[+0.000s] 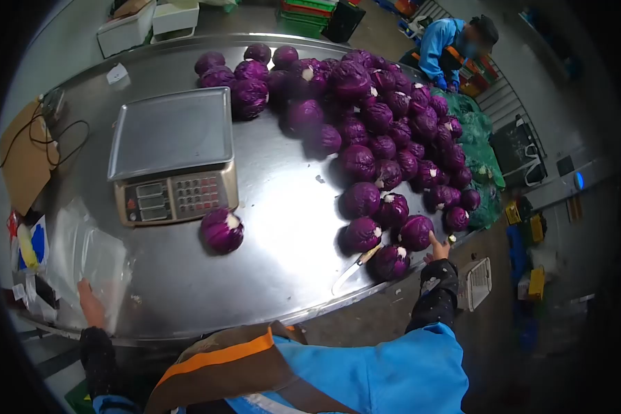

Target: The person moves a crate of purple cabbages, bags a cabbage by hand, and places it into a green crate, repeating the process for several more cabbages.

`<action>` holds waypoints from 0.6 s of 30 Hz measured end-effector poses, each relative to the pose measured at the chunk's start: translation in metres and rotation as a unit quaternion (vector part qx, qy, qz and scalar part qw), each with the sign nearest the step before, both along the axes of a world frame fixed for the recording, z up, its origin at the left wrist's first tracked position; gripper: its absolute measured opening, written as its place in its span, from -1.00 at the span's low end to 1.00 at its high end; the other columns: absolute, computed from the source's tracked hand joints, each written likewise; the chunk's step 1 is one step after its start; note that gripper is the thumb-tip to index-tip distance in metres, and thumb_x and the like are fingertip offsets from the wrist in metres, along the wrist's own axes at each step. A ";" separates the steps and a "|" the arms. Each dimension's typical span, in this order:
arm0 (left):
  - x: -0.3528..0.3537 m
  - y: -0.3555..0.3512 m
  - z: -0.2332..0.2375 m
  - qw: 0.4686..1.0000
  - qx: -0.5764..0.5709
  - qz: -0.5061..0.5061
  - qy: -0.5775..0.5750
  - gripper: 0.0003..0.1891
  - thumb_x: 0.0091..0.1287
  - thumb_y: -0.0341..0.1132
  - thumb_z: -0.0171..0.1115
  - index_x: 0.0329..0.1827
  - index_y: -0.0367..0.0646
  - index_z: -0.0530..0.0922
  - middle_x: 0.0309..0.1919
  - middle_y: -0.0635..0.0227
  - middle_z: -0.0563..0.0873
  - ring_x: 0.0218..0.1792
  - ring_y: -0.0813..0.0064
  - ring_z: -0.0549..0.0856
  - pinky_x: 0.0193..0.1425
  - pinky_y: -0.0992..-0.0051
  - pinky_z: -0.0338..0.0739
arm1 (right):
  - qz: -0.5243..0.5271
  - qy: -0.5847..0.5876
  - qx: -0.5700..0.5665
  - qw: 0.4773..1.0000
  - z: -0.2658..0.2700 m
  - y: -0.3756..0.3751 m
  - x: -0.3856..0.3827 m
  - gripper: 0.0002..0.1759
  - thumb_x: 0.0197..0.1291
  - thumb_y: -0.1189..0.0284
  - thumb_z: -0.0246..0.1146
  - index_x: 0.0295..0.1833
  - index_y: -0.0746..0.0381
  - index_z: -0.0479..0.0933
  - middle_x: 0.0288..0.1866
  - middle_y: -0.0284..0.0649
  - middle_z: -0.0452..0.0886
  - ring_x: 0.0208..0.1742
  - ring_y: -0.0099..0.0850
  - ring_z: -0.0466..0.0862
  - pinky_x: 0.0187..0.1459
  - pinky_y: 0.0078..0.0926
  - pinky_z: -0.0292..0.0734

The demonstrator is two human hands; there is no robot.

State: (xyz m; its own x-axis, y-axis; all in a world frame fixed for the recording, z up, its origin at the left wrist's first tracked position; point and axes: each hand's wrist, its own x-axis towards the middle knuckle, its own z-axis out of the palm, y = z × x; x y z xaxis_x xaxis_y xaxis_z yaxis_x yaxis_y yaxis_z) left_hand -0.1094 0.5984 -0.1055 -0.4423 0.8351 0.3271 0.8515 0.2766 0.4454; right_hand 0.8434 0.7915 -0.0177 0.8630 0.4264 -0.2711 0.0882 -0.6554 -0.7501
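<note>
My left hand [89,302] rests flat on a stack of clear plastic bags [93,259] at the near left edge of the steel table [283,207]. My right hand [437,248] reaches to the table's right edge, its fingers touching a red cabbage [416,232] without closing round it. A knife [355,268] lies beside another cabbage [392,262] just left of that hand. One single red cabbage [221,230] sits in front of the weighing scale [173,155]. A large heap of red cabbages [372,124] covers the far and right part of the table.
A cardboard piece with cables [27,148] and small packets [31,248] lie at the table's left end. Another person in a blue jacket [445,48] bends over green net sacks [479,148] beyond the table. Crates [307,14] and boxes [127,24] stand at the back.
</note>
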 end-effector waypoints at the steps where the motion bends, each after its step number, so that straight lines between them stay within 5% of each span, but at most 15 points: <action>1: 0.004 0.000 0.016 0.996 -0.069 -0.004 0.064 -0.76 0.10 -0.59 0.05 -0.14 -0.41 0.47 -0.06 -0.07 0.53 -0.07 -0.01 0.53 -0.02 0.30 0.40 | -0.010 -0.030 0.009 0.999 -0.010 0.011 0.011 0.15 -0.21 0.03 0.51 0.41 0.19 -0.01 0.15 0.08 0.41 0.13 -0.12 0.45 -0.02 -0.08 0.46; 3: 0.010 -0.007 0.029 0.980 -0.150 -0.003 0.128 -0.70 0.11 -0.62 0.02 -0.06 -0.44 0.45 0.05 -0.07 0.50 0.02 0.00 0.51 0.05 0.30 0.39 | 0.055 -0.082 -0.021 0.995 -0.028 0.029 0.030 0.21 -0.25 -0.11 0.48 0.42 0.23 0.03 0.24 0.05 0.32 0.25 -0.13 0.34 0.03 -0.11 0.43; 5: 0.007 -0.019 0.031 0.971 -0.191 0.022 0.143 -0.63 0.12 -0.65 -0.02 0.04 -0.44 0.41 0.12 -0.07 0.46 0.09 -0.01 0.49 0.12 0.28 0.40 | 0.141 0.012 0.046 0.989 -0.050 0.044 0.044 0.16 -0.22 -0.15 0.45 0.37 0.32 0.12 0.24 0.04 0.33 0.24 -0.18 0.36 0.13 -0.23 0.39; 9: 0.015 -0.024 0.049 0.938 -0.250 0.039 0.236 -0.66 0.11 -0.64 -0.01 -0.01 -0.45 0.47 0.10 -0.10 0.46 0.06 0.01 0.50 0.11 0.27 0.43 | 0.108 0.124 0.173 0.971 -0.070 0.007 0.067 -0.02 -0.08 -0.09 0.37 0.28 0.40 0.25 0.21 0.07 0.38 0.21 -0.22 0.42 0.24 -0.33 0.30; 11: 0.034 -0.007 0.071 0.917 -0.286 0.023 0.277 -0.79 0.09 -0.58 0.05 -0.21 -0.43 0.55 0.04 -0.08 0.52 -0.09 0.05 0.59 -0.03 0.25 0.49 | 0.084 0.446 0.283 0.845 -0.055 -0.013 0.035 -0.20 0.02 -0.07 0.25 0.27 0.22 0.31 0.09 0.02 0.48 -0.05 -0.05 0.60 0.04 -0.10 0.51; 13: 0.019 -0.016 0.070 0.883 -0.397 -0.048 0.246 -0.88 0.10 -0.51 0.08 -0.37 -0.35 0.56 -0.04 -0.04 0.58 -0.29 0.07 0.63 -0.17 0.23 0.51 | 0.076 0.432 0.328 0.837 -0.004 -0.038 0.001 -0.16 0.04 -0.13 0.19 0.30 0.23 0.27 0.16 0.03 0.42 0.07 -0.05 0.52 0.12 -0.08 0.44; 15: 0.024 -0.013 0.069 0.831 -0.492 0.022 0.257 -0.90 0.10 -0.46 0.08 -0.43 -0.28 0.55 -0.17 -0.03 0.62 -0.38 0.03 0.64 -0.25 0.21 0.52 | 0.137 0.411 0.367 0.823 0.021 -0.050 -0.024 -0.15 0.05 -0.14 0.16 0.31 0.24 0.24 0.19 0.03 0.39 0.10 -0.05 0.49 0.14 -0.08 0.41; 16: 0.040 -0.006 0.083 0.826 -0.490 0.046 0.273 -0.87 0.12 -0.41 0.09 -0.39 -0.29 0.56 -0.35 0.04 0.64 -0.35 0.02 0.64 -0.24 0.20 0.52 | 0.168 0.410 0.378 0.813 0.031 -0.059 -0.039 -0.14 0.05 -0.14 0.15 0.32 0.24 0.23 0.20 0.03 0.38 0.11 -0.05 0.48 0.15 -0.07 0.40; 18: 0.084 0.016 0.127 0.917 -0.291 -0.035 0.268 -0.72 0.18 -0.47 -0.02 -0.05 -0.27 0.51 -0.26 0.02 0.66 -0.39 -0.03 0.63 -0.27 0.18 0.51 | 0.231 0.432 0.383 0.783 0.041 -0.064 -0.085 -0.13 0.06 -0.15 0.12 0.33 0.24 0.20 0.23 0.03 0.35 0.15 -0.06 0.45 0.17 -0.07 0.37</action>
State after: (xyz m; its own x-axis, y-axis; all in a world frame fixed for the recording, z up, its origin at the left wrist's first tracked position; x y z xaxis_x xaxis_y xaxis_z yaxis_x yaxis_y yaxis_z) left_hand -0.0255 0.6149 0.0214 -0.2860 0.9578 -0.0294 0.9300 0.2701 -0.2495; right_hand 0.7587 0.7272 0.0235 0.2049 0.9619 -0.1809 -0.5739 -0.0316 -0.8183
